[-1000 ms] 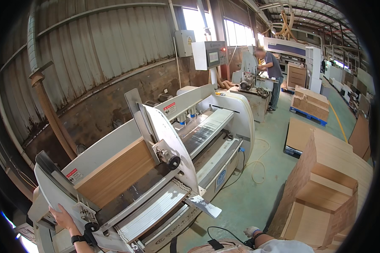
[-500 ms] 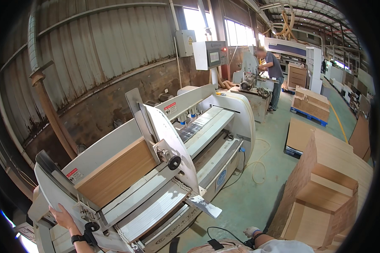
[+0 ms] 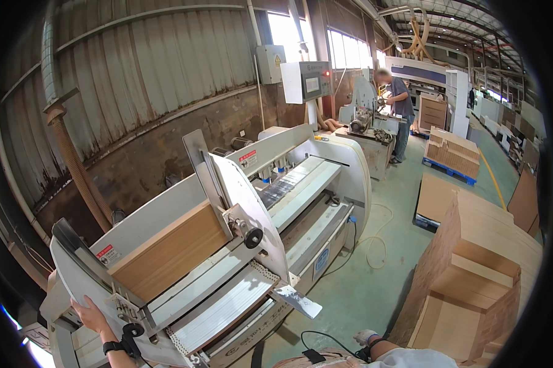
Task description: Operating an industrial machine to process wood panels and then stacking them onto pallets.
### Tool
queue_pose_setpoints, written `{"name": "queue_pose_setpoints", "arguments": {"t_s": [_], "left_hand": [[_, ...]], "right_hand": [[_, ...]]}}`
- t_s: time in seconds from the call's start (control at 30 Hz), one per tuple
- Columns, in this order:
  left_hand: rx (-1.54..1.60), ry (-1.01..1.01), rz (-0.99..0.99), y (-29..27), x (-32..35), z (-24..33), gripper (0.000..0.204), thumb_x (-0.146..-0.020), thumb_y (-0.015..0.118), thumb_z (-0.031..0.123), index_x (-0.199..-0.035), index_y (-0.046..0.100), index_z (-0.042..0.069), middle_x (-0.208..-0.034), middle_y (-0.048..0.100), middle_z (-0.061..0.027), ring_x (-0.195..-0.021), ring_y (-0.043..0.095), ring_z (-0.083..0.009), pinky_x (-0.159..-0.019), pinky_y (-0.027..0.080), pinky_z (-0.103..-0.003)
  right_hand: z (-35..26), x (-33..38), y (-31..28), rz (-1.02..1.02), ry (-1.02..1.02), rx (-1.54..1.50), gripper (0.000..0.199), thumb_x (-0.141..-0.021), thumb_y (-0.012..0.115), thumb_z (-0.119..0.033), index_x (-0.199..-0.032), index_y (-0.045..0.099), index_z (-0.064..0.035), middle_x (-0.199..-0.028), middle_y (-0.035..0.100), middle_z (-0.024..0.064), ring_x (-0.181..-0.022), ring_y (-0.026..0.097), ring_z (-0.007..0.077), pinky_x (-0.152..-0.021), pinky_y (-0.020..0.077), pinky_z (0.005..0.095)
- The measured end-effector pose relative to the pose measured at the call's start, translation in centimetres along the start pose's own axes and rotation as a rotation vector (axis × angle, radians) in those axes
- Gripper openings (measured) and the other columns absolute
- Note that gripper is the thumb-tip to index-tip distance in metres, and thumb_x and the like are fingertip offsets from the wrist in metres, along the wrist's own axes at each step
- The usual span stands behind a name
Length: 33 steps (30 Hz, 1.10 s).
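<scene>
My left hand [image 3: 92, 315], with a black wristband, lies against the edge of the left white curved side plate [image 3: 74, 270] of a woodworking machine. Its fingers are spread apart. Beside it is a black round knob [image 3: 133, 330]. Between this plate and a second white plate [image 3: 243, 196], a wood-coloured board [image 3: 172, 248] stands on its long edge. My right hand [image 3: 365, 337] is low at the bottom edge, apart from the machine, and looks pale as if gloved. Its fingers are too small to make out. A black cable [image 3: 316, 332] runs close to it.
Stacked wooden panels [image 3: 485, 239] stand on my right, with a flat board pile [image 3: 435, 197] beyond. A control box [image 3: 307, 81] rises behind the machine. Further back, a person [image 3: 400, 107] works at another machine. A pale hose [image 3: 375, 248] lies on the green floor.
My hands and the board have stayed in place. The person in the background has shifted slightly, with the arms in a different position.
</scene>
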<state>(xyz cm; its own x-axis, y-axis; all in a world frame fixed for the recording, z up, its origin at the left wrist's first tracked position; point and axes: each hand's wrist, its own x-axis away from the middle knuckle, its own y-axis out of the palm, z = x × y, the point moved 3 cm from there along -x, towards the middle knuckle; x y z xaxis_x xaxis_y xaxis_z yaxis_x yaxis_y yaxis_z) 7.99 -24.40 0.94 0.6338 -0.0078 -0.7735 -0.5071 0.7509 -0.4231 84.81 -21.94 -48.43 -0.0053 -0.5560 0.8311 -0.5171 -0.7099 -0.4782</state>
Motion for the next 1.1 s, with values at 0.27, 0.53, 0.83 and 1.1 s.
{"name": "queue_pose_setpoints", "arguments": {"t_s": [0.27, 0.53, 0.83, 1.1], "left_hand": [[-0.01, 0.028, 0.012, 0.5, -0.1, -0.5, 0.05, -0.083, 0.046, 0.032, -0.118, 0.037, -0.001, -0.114, 0.047, -0.0193, -0.096, 0.051, -0.0346, -0.077, 0.044, -0.038], [-0.007, 0.021, 0.003, 0.8, -0.2, -0.9, 0.05, -0.083, 0.045, 0.033, -0.118, 0.038, -0.002, -0.115, 0.047, -0.0194, -0.098, 0.05, -0.0345, -0.079, 0.042, -0.038], [-0.026, -0.001, 0.005, 0.5, -0.2, -1.0, 0.05, -0.083, 0.046, 0.033, -0.119, 0.038, 0.0, -0.115, 0.048, -0.0183, -0.095, 0.051, -0.035, -0.077, 0.043, -0.038], [-0.016, 0.013, 0.01, 0.9, -0.2, -1.1, 0.05, -0.083, 0.046, 0.033, -0.119, 0.037, 0.0, -0.114, 0.048, -0.0189, -0.095, 0.052, -0.0343, -0.077, 0.044, -0.038]], "right_hand": [[-0.5, 1.3, -0.2, 0.024, -0.043, 0.075, 0.039, -0.083, 0.038, -0.037, -0.101, 0.056, -0.0075, -0.099, 0.058, 0.0145, -0.092, 0.054, 0.0306, -0.079, 0.0409, 0.04], [-2.0, 3.6, -0.8, 0.05, -0.042, 0.08, 0.042, -0.082, 0.037, -0.04, -0.098, 0.058, -0.0071, -0.097, 0.059, 0.0141, -0.092, 0.054, 0.0304, -0.078, 0.0409, 0.0399], [-2.3, 3.5, -0.8, 0.05, -0.034, 0.07, 0.043, -0.082, 0.037, -0.041, -0.094, 0.059, -0.0058, -0.091, 0.061, 0.013, -0.087, 0.056, 0.0288, -0.076, 0.0418, 0.0396], [-0.9, 1.5, 0.0, 0.019, -0.021, 0.096, 0.043, -0.082, 0.037, -0.04, -0.092, 0.06, -0.0057, -0.089, 0.061, 0.013, -0.086, 0.056, 0.0278, -0.075, 0.0423, 0.0392]]}}
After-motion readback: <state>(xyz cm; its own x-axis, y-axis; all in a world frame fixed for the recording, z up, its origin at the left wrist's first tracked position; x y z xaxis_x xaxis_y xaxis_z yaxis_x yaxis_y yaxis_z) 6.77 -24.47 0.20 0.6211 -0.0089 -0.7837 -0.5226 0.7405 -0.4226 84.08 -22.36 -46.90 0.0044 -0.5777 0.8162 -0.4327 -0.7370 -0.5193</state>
